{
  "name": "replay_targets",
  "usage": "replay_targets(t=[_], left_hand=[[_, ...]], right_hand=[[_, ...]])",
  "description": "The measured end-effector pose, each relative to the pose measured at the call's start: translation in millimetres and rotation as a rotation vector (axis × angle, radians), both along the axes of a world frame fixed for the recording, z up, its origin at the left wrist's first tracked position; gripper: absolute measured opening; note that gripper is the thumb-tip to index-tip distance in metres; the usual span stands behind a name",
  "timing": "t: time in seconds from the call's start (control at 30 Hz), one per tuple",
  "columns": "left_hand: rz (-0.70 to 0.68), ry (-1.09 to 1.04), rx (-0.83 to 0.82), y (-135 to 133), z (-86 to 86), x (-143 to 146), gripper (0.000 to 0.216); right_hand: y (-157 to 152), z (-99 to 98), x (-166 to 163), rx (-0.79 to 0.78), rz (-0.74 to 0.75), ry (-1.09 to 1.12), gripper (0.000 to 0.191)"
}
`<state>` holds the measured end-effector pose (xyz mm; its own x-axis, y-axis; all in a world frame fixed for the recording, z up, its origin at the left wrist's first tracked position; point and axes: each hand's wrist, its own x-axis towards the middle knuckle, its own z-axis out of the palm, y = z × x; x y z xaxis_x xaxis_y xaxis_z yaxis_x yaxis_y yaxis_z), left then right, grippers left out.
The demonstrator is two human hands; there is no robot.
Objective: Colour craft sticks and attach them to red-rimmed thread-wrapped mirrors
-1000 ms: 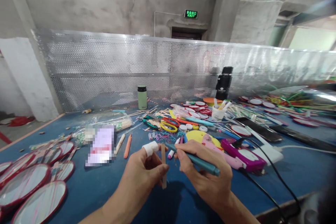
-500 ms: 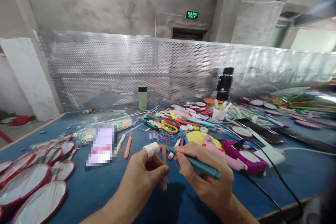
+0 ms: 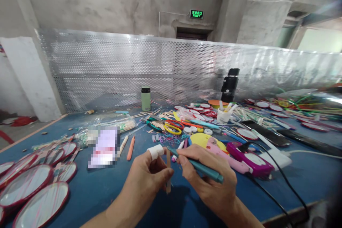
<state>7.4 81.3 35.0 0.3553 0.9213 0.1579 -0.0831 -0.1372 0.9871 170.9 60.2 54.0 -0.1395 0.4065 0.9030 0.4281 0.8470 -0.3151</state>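
Note:
My left hand (image 3: 148, 178) pinches a thin wooden stick (image 3: 168, 171) upright between thumb and fingers; its forefinger tip is wrapped in white tape (image 3: 155, 151). My right hand (image 3: 211, 181) grips a teal pen-shaped tool (image 3: 199, 165), with its tip at the top of the stick. Both hands hover over the blue table (image 3: 112, 192) near its front edge.
Red-rimmed oval discs (image 3: 34, 192) lie at the left. A magenta device (image 3: 248, 158) with a black cable (image 3: 278, 185), a yellow disc (image 3: 200, 138), scissors (image 3: 171, 128), a white cup (image 3: 222, 115), a green flask (image 3: 145, 99) and a black bottle (image 3: 229, 84) crowd the far side. A perforated metal screen (image 3: 107, 71) stands behind.
Almost nothing: both hands keep their hold, and the view has shifted slightly.

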Motion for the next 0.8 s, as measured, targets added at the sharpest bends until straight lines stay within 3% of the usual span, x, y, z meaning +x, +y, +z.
replay_targets(t=[0.23,0.47,0.8], left_hand=[[0.008,-0.019,-0.018,0.6,0.0,1.3,0.029],[-0.015,0.002,0.017,-1.0,1.5,0.3,0.019],[-0.012,0.011,-0.005,-0.2,1.1,0.5,0.021]], right_hand=[[-1.3,2.4,-0.7,0.008,0.002,0.001,0.015],[-2.0,2.0,-0.3,-0.001,-0.009,0.021,0.018],[-0.3,1.8,-0.3,0.006,0.000,0.016,0.018]])
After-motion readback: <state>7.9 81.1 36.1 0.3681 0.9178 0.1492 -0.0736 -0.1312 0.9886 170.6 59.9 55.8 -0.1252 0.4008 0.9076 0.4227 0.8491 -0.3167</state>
